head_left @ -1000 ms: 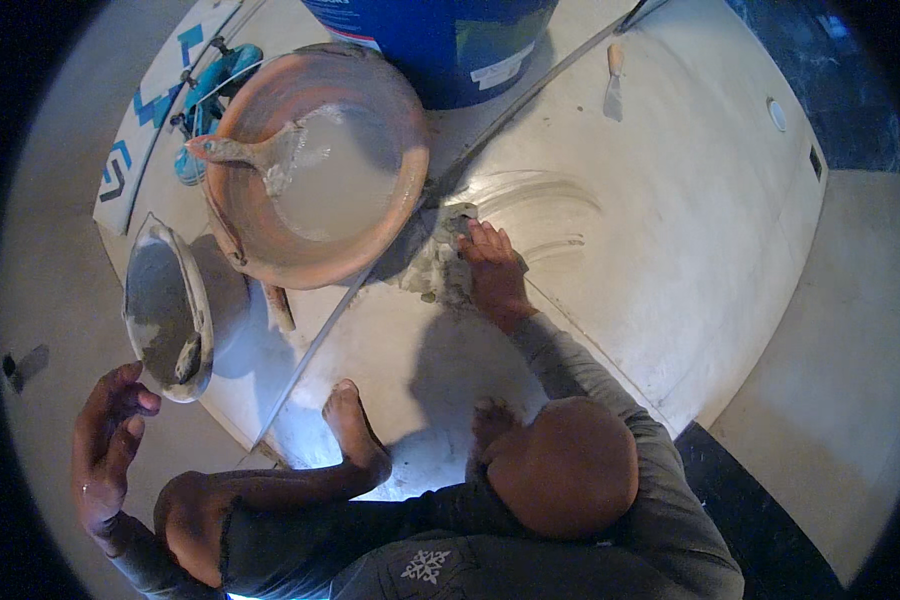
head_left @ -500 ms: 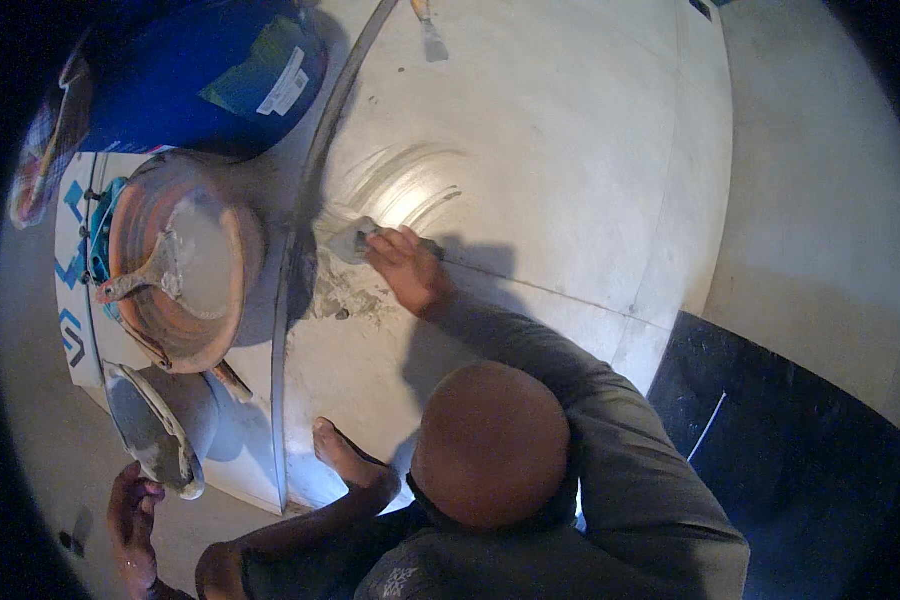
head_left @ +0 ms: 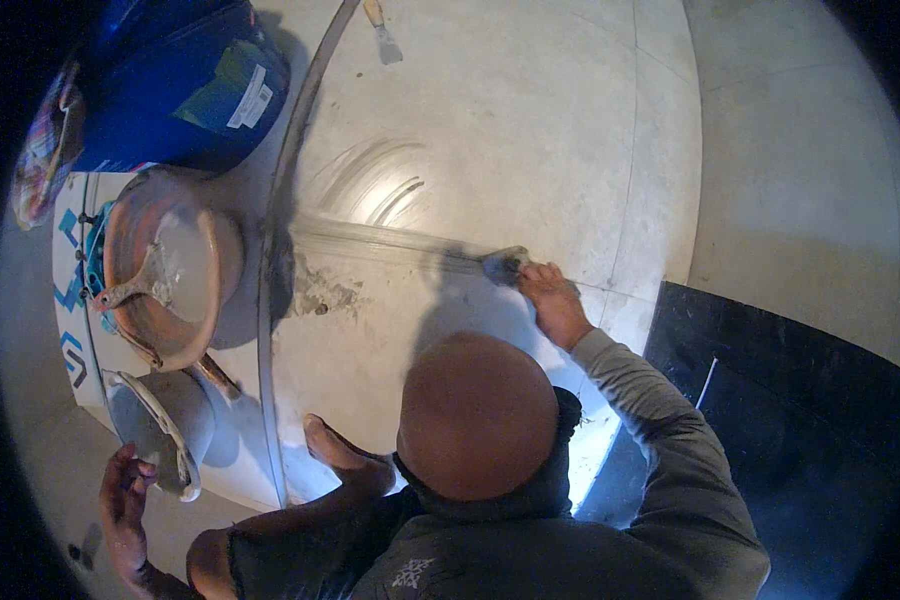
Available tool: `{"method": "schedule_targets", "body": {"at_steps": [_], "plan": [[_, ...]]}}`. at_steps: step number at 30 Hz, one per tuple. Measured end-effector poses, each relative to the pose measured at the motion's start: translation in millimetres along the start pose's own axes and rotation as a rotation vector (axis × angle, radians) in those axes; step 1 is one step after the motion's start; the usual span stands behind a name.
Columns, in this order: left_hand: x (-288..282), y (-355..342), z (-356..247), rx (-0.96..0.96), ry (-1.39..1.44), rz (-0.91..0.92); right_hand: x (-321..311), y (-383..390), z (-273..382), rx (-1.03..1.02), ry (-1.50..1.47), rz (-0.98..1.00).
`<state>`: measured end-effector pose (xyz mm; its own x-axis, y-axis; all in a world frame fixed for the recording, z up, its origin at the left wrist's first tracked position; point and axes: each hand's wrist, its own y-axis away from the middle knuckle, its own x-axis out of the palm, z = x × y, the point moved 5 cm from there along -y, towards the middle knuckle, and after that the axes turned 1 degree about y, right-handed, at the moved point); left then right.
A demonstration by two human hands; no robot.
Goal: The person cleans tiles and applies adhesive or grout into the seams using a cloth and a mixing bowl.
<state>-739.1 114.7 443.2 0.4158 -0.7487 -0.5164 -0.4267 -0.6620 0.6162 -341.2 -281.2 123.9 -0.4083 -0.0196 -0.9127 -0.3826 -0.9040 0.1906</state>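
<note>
My right hand (head_left: 553, 300), fingers closed, presses a small flat grey tool (head_left: 506, 265) on the pale tiled floor (head_left: 530, 130). Its exact kind is partly hidden by the fingers. Along the joint behind it runs a wet grey smear (head_left: 370, 235), with crumbly grey paste (head_left: 325, 295) beside its left end. My left hand (head_left: 125, 505) hangs with loosely bent, parted fingers near the rim of a pale bucket (head_left: 185, 480); I see nothing held in it. An orange bucket (head_left: 225, 285) holds grey paste, with a smeared spatula (head_left: 135, 285) lying in it.
A putty knife (head_left: 383, 35) lies on the floor at the top. Behind the orange bucket stands a large blue container (head_left: 160, 100). A raised dark strip (head_left: 270, 220) runs between buckets and work area. My bare knee (head_left: 480, 420) blocks the lower middle; black flooring (head_left: 760, 400) lies right.
My right hand has slid the flat tool rightward along the joint, leaving a wet smear and moving away from the crumbly paste. My left hand has hardly moved. The view has shifted slightly.
</note>
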Motion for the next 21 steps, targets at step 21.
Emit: {"method": "schedule_targets", "body": {"at_steps": [21], "plan": [[-18, 18, 29, 0.028, 0.016, 0.006, 21, 37, -22, 0.280, -0.323, -0.311]]}}
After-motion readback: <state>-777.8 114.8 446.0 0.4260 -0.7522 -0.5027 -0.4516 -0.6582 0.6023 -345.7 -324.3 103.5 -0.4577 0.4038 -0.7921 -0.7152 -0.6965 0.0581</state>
